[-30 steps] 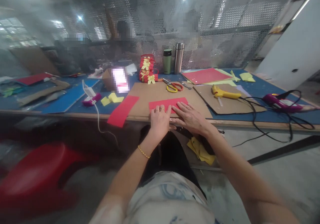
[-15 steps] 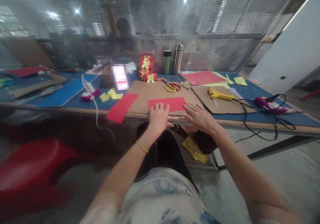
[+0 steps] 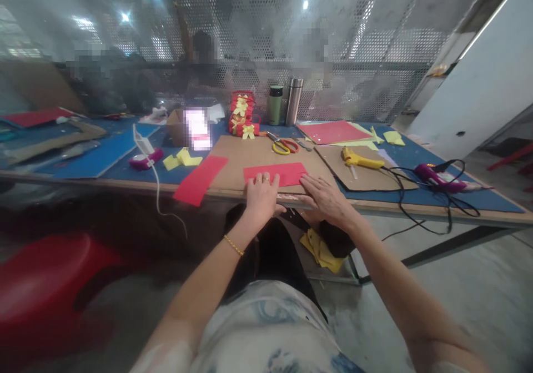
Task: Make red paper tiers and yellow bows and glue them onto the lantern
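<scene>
A red strip of paper or felt [image 3: 283, 172] lies flat on a sheet of brown cardboard [image 3: 233, 151] at the table's front edge. On its near left part rest the outstretched fingers of my left hand [image 3: 262, 194]. My right hand [image 3: 325, 195] is open too, its fingertips touching the strip's right end. Part of the strip's lower edge is hidden under my fingers. To the left, a second red strip [image 3: 200, 181] overlaps the cardboard's corner. Scissors [image 3: 285, 145] with yellow and red handles lie just beyond the strip.
Right of my hands, a yellow glue gun [image 3: 362, 159] sits on another cardboard piece [image 3: 366, 183], its black cord hanging over the edge. Behind stand a steel flask [image 3: 294, 102], a green bottle [image 3: 275, 105] and red decorations with yellow bows [image 3: 242, 106]. A lit phone [image 3: 197, 129] stands left.
The whole view has shifted slightly. Both hands stay on the red strip, with the right fingertips drawn a little closer in over its right end.
</scene>
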Tool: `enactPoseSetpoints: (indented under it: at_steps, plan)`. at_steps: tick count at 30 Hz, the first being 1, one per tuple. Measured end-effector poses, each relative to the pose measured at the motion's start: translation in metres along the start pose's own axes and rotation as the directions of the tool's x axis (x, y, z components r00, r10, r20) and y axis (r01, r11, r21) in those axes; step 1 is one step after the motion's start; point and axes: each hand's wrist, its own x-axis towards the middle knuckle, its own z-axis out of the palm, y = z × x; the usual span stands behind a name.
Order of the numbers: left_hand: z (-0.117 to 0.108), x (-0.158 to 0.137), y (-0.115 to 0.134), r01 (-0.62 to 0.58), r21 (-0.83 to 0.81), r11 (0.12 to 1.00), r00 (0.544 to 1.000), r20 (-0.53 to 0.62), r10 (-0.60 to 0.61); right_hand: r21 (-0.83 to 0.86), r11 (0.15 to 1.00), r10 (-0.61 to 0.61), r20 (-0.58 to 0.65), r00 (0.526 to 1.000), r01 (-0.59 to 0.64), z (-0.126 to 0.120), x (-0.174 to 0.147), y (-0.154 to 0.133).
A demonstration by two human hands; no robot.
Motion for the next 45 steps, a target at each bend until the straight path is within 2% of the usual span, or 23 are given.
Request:
enactPoseSetpoints:
  at_steps: [3,9,16,22,29,33,38,41,45]
  plan:
    - [0.002,0.0,0.0,0.0,0.001,1.0,1.0,-0.01,0.0,0.04,0.999,0.022,0.0,1.0,-0.022,0.008,0.001,-0.002]
    - [0.002,-0.002,0.001,0.021,0.001,1.0,1.0,-0.004,-0.021,0.04,0.999,0.033,0.019,0.999,-0.033,0.008,0.0,-0.002]
    - [0.003,-0.008,0.003,0.044,-0.011,0.999,0.997,-0.06,-0.045,0.009,0.999,0.048,0.017,0.999,-0.048,0.01,0.001,-0.004]
    - [0.001,-0.004,0.003,0.059,0.006,0.998,0.998,0.027,-0.059,-0.01,0.999,0.04,-0.017,0.999,-0.041,0.01,0.003,-0.006]
    - [-0.006,-0.006,0.007,-0.006,0.063,0.998,0.998,0.071,0.002,-0.031,0.999,0.017,-0.022,1.0,-0.017,0.008,0.006,-0.008]
    - [-0.011,-0.004,0.009,-0.003,0.068,0.998,0.994,0.113,-0.004,-0.054,0.998,0.006,-0.019,1.0,-0.007,0.009,0.004,-0.009]
    - [-0.015,-0.003,0.011,0.003,0.05,0.999,0.992,0.128,-0.009,-0.109,0.994,-0.041,-0.087,0.995,0.031,0.014,0.0,-0.02]
    - [-0.014,-0.003,0.011,0.0,0.052,0.999,0.992,0.127,-0.007,-0.059,0.994,-0.101,-0.118,0.988,0.095,0.015,0.0,-0.026]
    - [-0.006,-0.003,0.011,0.003,0.046,0.999,0.993,0.122,-0.009,0.019,0.994,-0.107,-0.131,0.986,0.11,0.01,0.006,-0.027]
